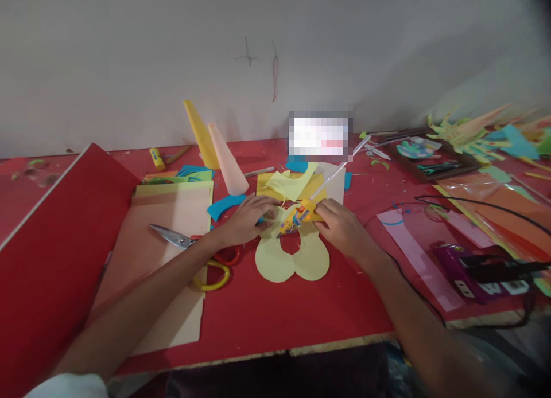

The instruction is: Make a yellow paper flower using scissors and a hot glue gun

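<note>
A pale yellow paper flower cutout (275, 263) with rounded petals lies on the red tabletop, red showing through its middle hole. My left hand (247, 220) is at its upper left, fingers bent and closed on the petal edge; a bit of blue shows beneath them. A yellow glue stick (298, 215) slants across the upper part of the cutout. At its upper right end, my right hand (342, 229) has its fingertips pinched together against it. The fingers partly hide the upper petals.
Left of the cutout are scissors (172, 236) on peach paper sheets (172, 306), beside a raised red panel (64, 214). Paper cones (228, 163) stand behind, near a phone (318, 137). Paper scraps (293, 186), a dark tray (447, 171) and a purple device with cables (460, 266) lie around.
</note>
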`<state>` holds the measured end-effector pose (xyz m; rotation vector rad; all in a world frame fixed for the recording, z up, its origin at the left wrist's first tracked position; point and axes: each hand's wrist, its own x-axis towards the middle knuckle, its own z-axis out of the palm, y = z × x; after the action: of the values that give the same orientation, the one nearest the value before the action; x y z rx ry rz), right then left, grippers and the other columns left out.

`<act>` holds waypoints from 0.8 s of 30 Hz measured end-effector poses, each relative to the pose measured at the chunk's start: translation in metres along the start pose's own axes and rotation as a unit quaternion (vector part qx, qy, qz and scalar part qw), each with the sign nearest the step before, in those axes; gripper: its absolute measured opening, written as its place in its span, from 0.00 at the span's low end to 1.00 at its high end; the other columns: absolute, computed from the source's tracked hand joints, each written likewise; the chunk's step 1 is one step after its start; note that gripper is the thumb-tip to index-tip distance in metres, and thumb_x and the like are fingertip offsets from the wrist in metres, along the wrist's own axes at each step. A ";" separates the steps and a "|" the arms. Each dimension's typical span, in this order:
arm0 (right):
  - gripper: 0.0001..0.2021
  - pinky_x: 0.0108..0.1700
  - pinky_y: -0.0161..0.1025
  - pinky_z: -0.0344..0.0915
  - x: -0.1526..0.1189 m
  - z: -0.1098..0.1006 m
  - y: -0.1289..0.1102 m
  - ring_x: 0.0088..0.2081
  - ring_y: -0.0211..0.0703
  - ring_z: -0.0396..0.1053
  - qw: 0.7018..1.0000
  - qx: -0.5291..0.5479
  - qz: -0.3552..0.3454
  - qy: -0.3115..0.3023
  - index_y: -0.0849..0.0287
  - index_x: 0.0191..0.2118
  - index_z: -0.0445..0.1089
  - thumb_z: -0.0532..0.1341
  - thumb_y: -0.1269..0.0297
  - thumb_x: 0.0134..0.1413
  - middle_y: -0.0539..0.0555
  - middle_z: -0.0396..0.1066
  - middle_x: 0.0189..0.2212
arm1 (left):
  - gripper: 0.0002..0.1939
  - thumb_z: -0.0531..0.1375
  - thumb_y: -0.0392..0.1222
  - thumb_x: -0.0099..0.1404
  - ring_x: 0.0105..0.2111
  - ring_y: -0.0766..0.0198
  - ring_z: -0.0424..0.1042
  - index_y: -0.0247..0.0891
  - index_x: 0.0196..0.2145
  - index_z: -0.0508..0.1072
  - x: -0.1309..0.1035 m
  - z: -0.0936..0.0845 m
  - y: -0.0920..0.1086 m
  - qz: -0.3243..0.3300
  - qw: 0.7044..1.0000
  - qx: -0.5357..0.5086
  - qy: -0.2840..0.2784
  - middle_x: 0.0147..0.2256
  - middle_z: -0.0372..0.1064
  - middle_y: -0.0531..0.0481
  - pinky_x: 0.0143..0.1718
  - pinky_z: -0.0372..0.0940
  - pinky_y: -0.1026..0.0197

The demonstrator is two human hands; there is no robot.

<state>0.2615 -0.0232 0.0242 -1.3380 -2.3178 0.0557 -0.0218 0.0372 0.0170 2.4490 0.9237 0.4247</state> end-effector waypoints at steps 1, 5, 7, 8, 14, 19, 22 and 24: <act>0.05 0.44 0.45 0.67 -0.001 -0.001 0.001 0.44 0.54 0.71 1.000 0.006 0.003 0.002 0.54 0.41 0.65 0.58 0.72 0.65 0.57 0.71 0.39 | 0.06 0.57 0.40 0.72 0.66 0.49 0.62 0.43 0.46 0.72 0.000 0.000 0.000 0.001 1.000 -0.001 0.000 0.65 0.68 0.46 0.69 0.55 0.38; 0.11 0.40 0.45 0.65 -0.007 -0.008 0.015 0.41 0.55 0.71 0.996 -0.002 0.079 0.033 0.53 0.40 0.63 0.63 0.53 0.66 0.57 0.70 0.38 | 0.07 0.56 0.39 0.73 0.64 0.49 0.64 0.43 0.47 0.72 -0.001 0.001 0.000 0.009 1.000 -0.001 0.005 0.63 0.69 0.45 0.69 0.55 0.38; 0.17 0.37 0.44 0.64 -0.012 -0.010 0.028 0.40 0.55 0.71 0.992 -0.011 0.122 0.041 0.53 0.41 0.63 0.63 0.46 0.64 0.57 0.70 0.39 | 0.09 0.55 0.37 0.73 0.64 0.50 0.64 0.43 0.48 0.71 -0.001 0.001 0.000 0.016 1.000 -0.004 0.011 0.62 0.70 0.45 0.68 0.56 0.38; 0.18 0.36 0.43 0.63 -0.014 -0.011 0.036 0.39 0.54 0.71 0.990 -0.015 0.136 0.041 0.53 0.41 0.63 0.62 0.43 0.64 0.56 0.70 0.38 | 0.10 0.54 0.36 0.73 0.64 0.50 0.64 0.44 0.49 0.71 -0.002 0.001 -0.001 0.020 1.000 -0.007 0.014 0.62 0.70 0.46 0.68 0.57 0.39; 0.24 0.34 0.44 0.60 -0.029 -0.007 0.080 0.35 0.55 0.71 0.970 -0.068 0.227 0.057 0.55 0.41 0.66 0.57 0.37 0.65 0.59 0.72 0.36 | 0.16 0.51 0.32 0.72 0.63 0.52 0.66 0.45 0.51 0.71 -0.003 0.003 -0.005 0.040 0.999 -0.016 0.032 0.61 0.71 0.45 0.66 0.61 0.41; 0.19 0.33 0.45 0.60 -0.035 -0.002 0.094 0.34 0.56 0.71 0.946 -0.126 0.291 0.059 0.58 0.41 0.70 0.55 0.46 0.68 0.61 0.74 0.33 | 0.17 0.50 0.29 0.71 0.60 0.52 0.70 0.42 0.48 0.74 -0.004 0.005 -0.008 0.033 0.997 -0.012 0.068 0.58 0.73 0.43 0.61 0.66 0.42; 0.17 0.36 0.47 0.62 -0.037 -0.005 0.095 0.36 0.57 0.71 0.944 -0.153 0.285 0.069 0.58 0.39 0.71 0.54 0.50 0.68 0.63 0.74 0.34 | 0.17 0.50 0.26 0.68 0.56 0.53 0.74 0.41 0.43 0.75 -0.004 0.004 -0.008 0.026 0.995 -0.012 0.098 0.54 0.78 0.44 0.58 0.68 0.43; 0.16 0.39 0.48 0.64 -0.038 -0.009 0.093 0.38 0.57 0.71 0.948 -0.158 0.258 0.099 0.57 0.40 0.72 0.53 0.53 0.69 0.61 0.74 0.34 | 0.16 0.51 0.26 0.67 0.53 0.53 0.76 0.41 0.40 0.76 -0.003 0.003 -0.008 0.021 0.993 -0.013 0.119 0.50 0.80 0.44 0.57 0.69 0.43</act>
<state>0.3566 -0.0072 -0.0054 -1.9844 -1.8082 -0.2845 -0.0268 0.0392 0.0093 2.4350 0.9550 0.7527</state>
